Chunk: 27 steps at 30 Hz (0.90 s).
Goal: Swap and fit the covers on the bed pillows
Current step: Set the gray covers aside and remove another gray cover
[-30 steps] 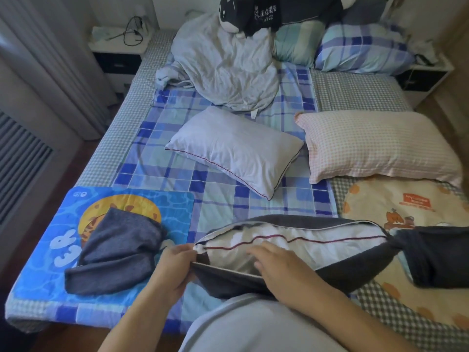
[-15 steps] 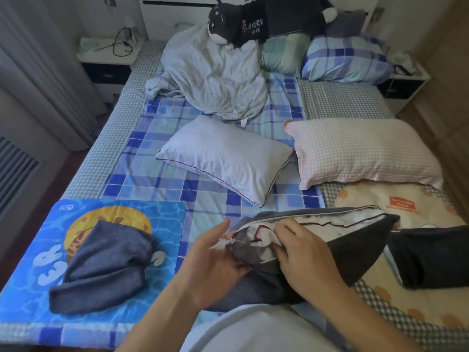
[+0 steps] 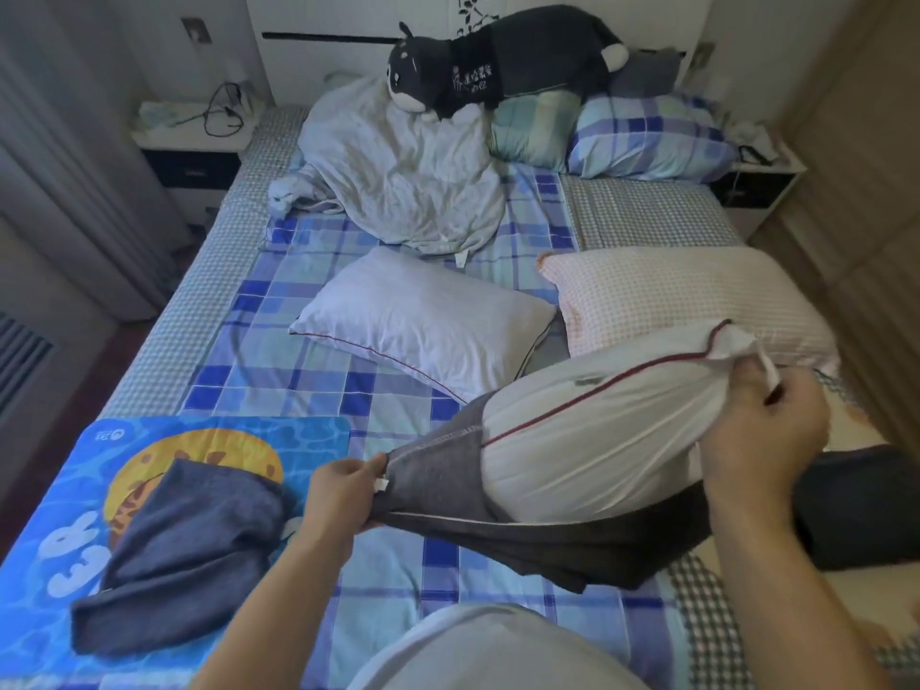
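Now my left hand [image 3: 343,490] pinches the grey cover [image 3: 438,485] edge while my right hand [image 3: 761,430] grips the white pillow [image 3: 597,440] corner (above the bed [image 3: 279,351]), so they can separate.

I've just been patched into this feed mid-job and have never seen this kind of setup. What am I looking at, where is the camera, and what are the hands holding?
There is no machine here: a person wears one wide-angle camera on the head, looking down at their own hands over a bed. The left hand pinches the edge of a dark grey cover. The right hand grips the corner of a white pillow with red piping, which sticks halfway out of that cover. On the bed lie a second white pillow, a pink checked pillow, a folded dark cloth on a blue cartoon mat, a crumpled sheet and a dark plush toy.
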### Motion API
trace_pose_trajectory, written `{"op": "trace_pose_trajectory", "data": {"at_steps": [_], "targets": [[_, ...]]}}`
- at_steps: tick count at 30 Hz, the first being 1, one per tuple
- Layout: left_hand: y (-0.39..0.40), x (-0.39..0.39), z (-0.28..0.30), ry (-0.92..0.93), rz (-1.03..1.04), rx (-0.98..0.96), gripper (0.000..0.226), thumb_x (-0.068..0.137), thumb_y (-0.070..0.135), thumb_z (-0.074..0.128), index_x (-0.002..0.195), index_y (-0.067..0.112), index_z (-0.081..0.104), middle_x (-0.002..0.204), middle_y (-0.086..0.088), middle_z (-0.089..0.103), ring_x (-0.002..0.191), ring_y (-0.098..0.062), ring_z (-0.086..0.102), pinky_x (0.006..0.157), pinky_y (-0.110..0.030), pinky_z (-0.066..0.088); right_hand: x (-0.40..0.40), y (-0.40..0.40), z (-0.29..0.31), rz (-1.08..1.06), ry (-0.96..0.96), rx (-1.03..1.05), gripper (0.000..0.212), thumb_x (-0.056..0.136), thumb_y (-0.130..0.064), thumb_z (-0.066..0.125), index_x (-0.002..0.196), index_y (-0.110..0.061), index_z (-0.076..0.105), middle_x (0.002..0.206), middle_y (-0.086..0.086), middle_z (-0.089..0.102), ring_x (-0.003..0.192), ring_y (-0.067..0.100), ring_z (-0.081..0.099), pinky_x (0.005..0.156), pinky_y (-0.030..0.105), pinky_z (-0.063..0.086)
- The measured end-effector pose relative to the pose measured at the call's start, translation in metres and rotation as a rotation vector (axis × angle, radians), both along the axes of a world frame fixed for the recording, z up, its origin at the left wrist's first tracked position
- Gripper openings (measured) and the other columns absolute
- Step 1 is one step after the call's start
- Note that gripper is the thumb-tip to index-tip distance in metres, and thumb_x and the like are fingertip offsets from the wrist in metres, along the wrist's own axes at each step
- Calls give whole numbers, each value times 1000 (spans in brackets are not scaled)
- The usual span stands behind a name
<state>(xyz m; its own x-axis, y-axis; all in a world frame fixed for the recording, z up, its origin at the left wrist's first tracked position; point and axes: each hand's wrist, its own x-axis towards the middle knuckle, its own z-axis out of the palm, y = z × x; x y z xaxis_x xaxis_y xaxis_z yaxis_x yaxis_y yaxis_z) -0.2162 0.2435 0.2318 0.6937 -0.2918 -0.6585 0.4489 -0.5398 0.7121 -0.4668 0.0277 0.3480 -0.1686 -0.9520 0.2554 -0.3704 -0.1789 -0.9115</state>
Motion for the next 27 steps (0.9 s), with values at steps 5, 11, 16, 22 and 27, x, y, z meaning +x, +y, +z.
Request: {"op": "trace_pose_trajectory", "data": {"at_steps": [5, 11, 16, 22, 27], "targets": [[15, 63, 19, -160, 48, -18, 33, 96, 31, 67, 80, 2, 66, 74, -17, 58, 70, -25, 57, 61, -37, 57, -1, -14, 6, -91, -114, -26, 23, 98, -34, 52, 92, -14, 58, 86, 2, 58, 81, 15, 53, 73, 34, 44], [-33, 28, 38, -86, -44, -290, 22, 98, 45, 56, 111, 28, 63, 105, -2, 68, 85, -15, 63, 68, -30, 51, 2, -18, -54, 91, 149, 622, 34, 100, -32, 53, 119, -4, 57, 116, 12, 62, 106, 36, 59, 91, 48, 49], [-66, -26, 18, -315, -329, -190, 51, 85, 55, 70, 127, 31, 57, 122, -2, 55, 107, -16, 62, 94, -31, 51, -14, -9, -28, 78, 727, 296, 47, 87, -3, 58, 133, -7, 47, 137, 21, 48, 125, 41, 44, 105, 55, 39], [-82, -47, 18, -560, -440, -280, 34, 105, 27, 49, 82, 7, 64, 68, -8, 61, 61, -12, 51, 60, -30, 43, 37, -24, -40, 851, 966, -189, 51, 92, -30, 46, 138, -12, 53, 140, 7, 54, 132, 26, 43, 116, 36, 19], [-67, -38, 4, -607, -290, -92, 39, 103, 16, 46, 65, 9, 47, 60, -3, 53, 60, -18, 47, 55, -23, 34, 27, -27, -82, 707, 988, -432, 30, 95, -35, 47, 97, -13, 67, 88, 3, 62, 84, 27, 55, 82, 42, 41]]}}
